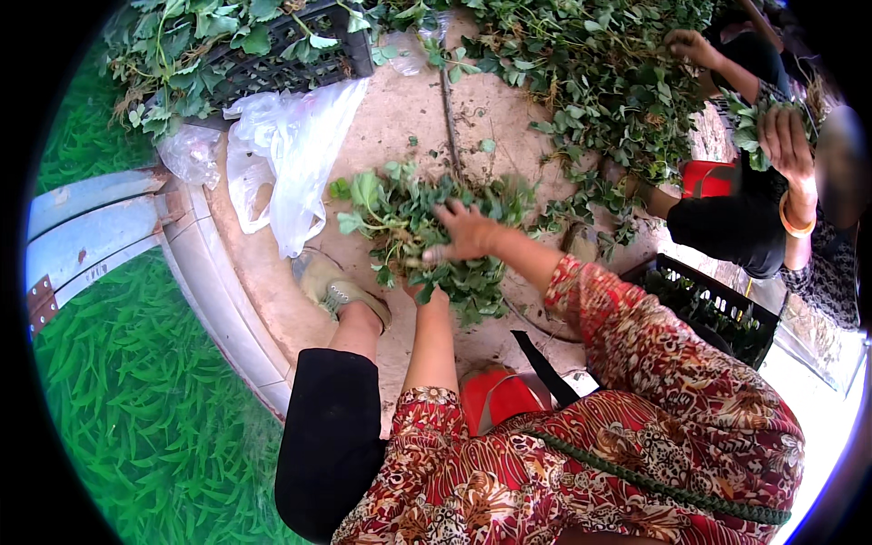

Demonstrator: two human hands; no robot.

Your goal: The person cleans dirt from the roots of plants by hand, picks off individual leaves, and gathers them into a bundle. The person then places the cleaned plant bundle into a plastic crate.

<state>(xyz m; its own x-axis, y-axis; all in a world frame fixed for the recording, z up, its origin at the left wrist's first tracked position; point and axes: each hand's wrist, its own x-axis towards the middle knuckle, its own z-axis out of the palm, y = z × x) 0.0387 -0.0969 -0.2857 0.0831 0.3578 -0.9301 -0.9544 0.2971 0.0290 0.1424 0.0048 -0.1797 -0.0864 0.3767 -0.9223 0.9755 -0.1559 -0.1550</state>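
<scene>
A loose bunch of leafy green plants (500,195) fills the space in front of me, just above the pale ground. My left hand (424,291) reaches in from below and grips the bunch; leaves cover its fingers. Over the top of the same bunch, my right hand (466,232) has its fingers spread and holds nothing, its fingertips against or just above the leaves. My shoe (341,286) rests left of the bunch.
A white plastic bag (291,154) lies left, below a dark crate (295,54) of plants. A large plant heap (599,82) spreads at the far right. Beside it, a co-worker's hand (788,143) holds plants. A black crate (767,322) and a red seat (495,398) are nearby.
</scene>
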